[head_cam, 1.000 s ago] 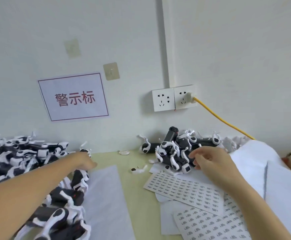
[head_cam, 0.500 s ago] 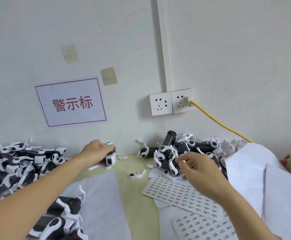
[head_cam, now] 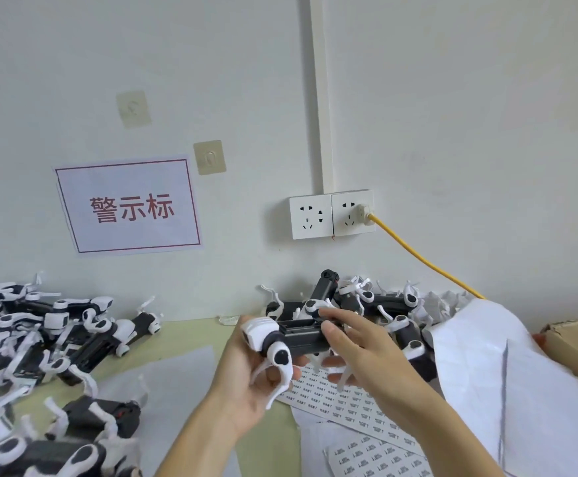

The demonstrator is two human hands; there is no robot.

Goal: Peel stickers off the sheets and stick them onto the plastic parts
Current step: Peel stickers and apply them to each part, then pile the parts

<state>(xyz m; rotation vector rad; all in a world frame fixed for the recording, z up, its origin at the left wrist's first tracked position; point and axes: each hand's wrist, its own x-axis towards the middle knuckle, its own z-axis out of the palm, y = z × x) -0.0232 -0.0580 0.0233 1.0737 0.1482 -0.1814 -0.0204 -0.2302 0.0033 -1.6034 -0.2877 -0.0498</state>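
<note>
Plastic part (head_cam: 291, 333) between both hands' grip

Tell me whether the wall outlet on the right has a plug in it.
Plugged in. The right outlet holds a white plug, and a yellow cable runs from it down toward the table. The left outlet is empty.
</note>
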